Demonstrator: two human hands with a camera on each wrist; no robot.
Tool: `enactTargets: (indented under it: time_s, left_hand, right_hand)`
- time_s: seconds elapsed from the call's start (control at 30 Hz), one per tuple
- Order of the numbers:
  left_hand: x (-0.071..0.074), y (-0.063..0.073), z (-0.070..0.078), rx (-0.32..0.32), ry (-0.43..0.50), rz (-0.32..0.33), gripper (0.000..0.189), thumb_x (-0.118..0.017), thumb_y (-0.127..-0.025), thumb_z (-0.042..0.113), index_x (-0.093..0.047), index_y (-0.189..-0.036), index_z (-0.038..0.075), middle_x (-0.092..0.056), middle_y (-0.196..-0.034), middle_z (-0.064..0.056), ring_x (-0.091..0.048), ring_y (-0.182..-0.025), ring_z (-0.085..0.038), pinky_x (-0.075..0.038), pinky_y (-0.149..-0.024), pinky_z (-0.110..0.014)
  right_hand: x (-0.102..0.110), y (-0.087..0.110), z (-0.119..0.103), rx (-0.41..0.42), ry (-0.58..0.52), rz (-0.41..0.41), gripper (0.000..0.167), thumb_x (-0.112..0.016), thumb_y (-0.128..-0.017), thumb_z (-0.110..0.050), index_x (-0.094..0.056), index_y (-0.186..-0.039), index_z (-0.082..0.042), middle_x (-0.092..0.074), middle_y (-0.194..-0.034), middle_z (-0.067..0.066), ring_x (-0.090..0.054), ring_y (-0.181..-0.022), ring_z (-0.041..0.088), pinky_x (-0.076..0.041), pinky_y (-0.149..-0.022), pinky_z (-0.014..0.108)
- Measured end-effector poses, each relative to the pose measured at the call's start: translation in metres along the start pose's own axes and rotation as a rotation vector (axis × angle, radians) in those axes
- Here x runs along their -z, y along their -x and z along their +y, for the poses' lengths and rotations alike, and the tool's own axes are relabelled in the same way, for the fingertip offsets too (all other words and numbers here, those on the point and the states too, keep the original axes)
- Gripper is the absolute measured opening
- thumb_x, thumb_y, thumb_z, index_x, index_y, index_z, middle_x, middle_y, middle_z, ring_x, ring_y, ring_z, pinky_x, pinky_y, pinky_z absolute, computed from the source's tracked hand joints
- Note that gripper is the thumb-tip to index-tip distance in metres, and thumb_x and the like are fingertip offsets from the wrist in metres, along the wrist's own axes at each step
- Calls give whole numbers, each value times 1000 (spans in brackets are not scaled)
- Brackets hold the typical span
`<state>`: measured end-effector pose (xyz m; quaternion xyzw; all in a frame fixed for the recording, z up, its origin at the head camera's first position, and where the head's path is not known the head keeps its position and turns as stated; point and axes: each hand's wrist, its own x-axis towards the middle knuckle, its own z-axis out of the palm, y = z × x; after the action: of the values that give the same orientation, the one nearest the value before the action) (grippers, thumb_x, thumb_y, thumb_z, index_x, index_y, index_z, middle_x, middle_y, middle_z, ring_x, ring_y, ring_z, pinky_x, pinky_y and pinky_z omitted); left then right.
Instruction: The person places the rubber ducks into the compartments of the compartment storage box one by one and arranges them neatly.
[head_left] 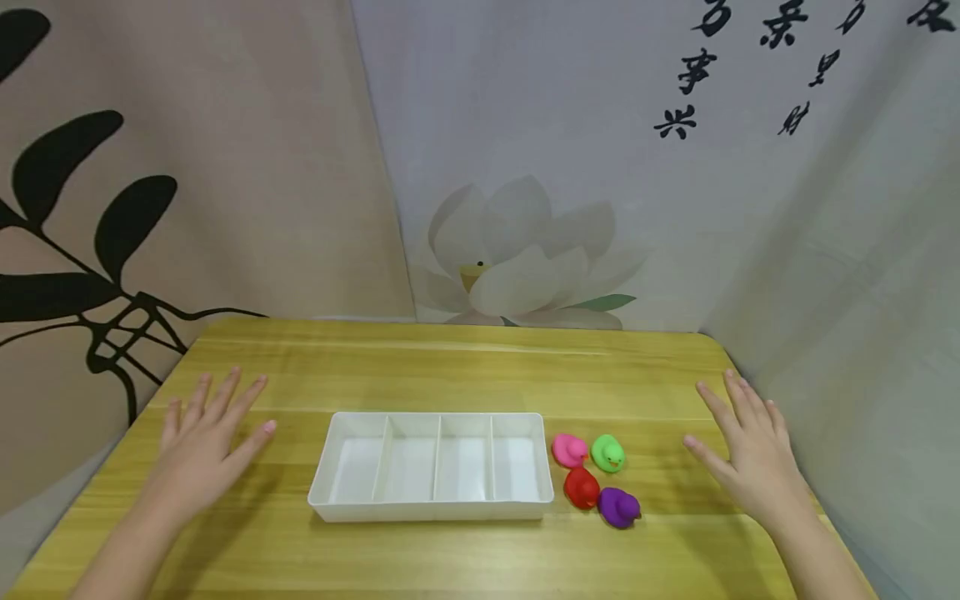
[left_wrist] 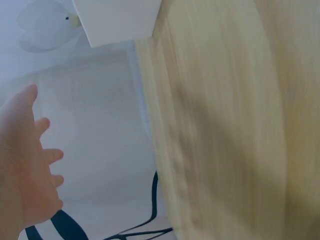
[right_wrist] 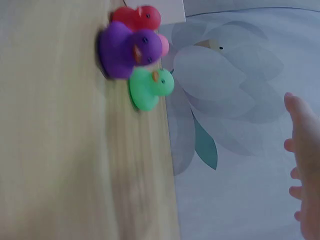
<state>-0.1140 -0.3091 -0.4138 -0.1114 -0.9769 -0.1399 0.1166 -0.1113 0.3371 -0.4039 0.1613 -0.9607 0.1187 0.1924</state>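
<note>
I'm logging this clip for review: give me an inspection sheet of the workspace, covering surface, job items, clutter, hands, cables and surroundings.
Surface: wooden table with a yellowish grain.
Job items: white tray with four compartments; pink duck, green duck, red duck and purple duck grouped on the table, just right of the tray.
Clutter: nothing seen.
Hands: left hand to the left of the tray, right hand to the right of the ducks; both have fingers spread and hold nothing.
Cables: nothing seen.
Surroundings: hanging cloth behind the table, printed with dark leaves, a pale flower and black writing.
</note>
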Motion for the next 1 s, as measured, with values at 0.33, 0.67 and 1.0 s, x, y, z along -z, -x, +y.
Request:
enactTargets:
  time_s: [0.33,0.67,1.0]
  left_hand:
    - [-23,0,12,-75,268,123,64,-56,-97,23,-26,-153,16,-17,-155,-21,-3,-141,-43,11,-107,-60]
    - [-42,5,16,-3,567,61,58,-54,-99,15,-29,-151,15,-25,-152,-21,-16,-136,-50,-7,-103,-70]
    - [-57,12,12,22,712,-27,53,-51,-99,9,-35,-149,15,-37,-149,-14,-35,-129,-3,-34,-103,-44]
  right_hand:
    - [-18,17,-15,41,-166,97,66,-73,-82,-26,-47,-140,-8,-37,-146,21,-31,-130,45,-14,-108,59]
    - [-41,35,-21,95,-277,112,65,-83,-69,-11,-58,-129,-7,-56,-127,10,-46,-117,23,-23,-102,20]
    - [-58,45,-26,160,-442,17,58,-85,-66,-4,-64,-120,-8,-61,-119,3,-52,-112,10,-32,-97,11]
